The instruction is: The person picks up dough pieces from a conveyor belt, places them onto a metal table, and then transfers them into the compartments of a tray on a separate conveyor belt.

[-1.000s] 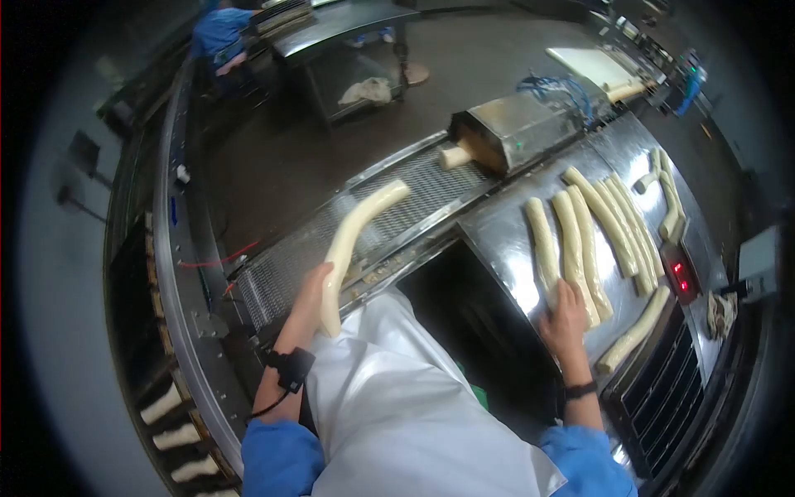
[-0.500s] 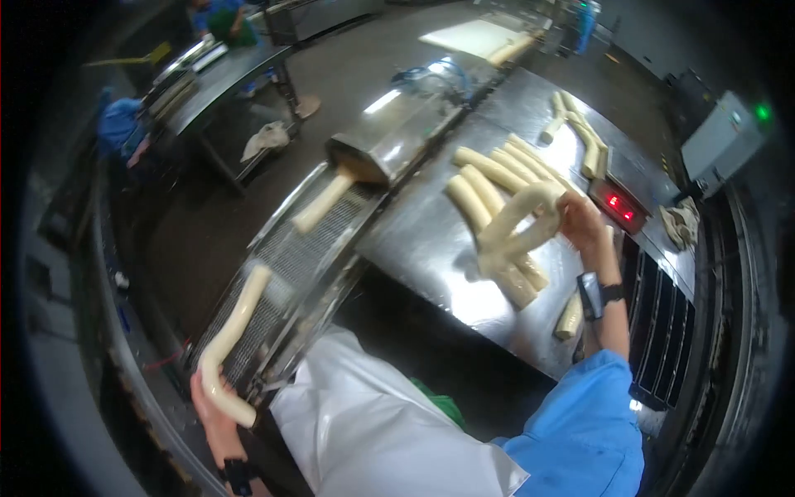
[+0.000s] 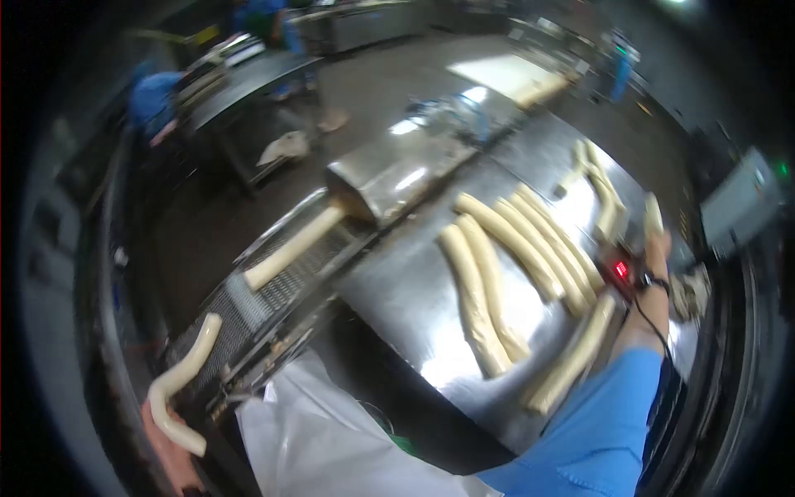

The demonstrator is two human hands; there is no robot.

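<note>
At the lower left, my left hand is wrapped under a bent pale dough roll, whose upper end lies over the mesh conveyor. My right hand reaches out beyond the scale with the red display. It grips a pale dough piece that sticks up past the fingers; its far side is blurred. Several long dough rolls lie side by side on the metal table, and a single roll rests near my right forearm.
Another roll comes out of the metal hood on the conveyor. More rolls lie at the table's far end. A cloth is beside the scale. A grey cabinet stands right; a person in blue is far left.
My right hand has moved away from the row of rolls to beyond the scale. My left hand and its roll appear lower and further left. The conveyor roll shows more of its length.
</note>
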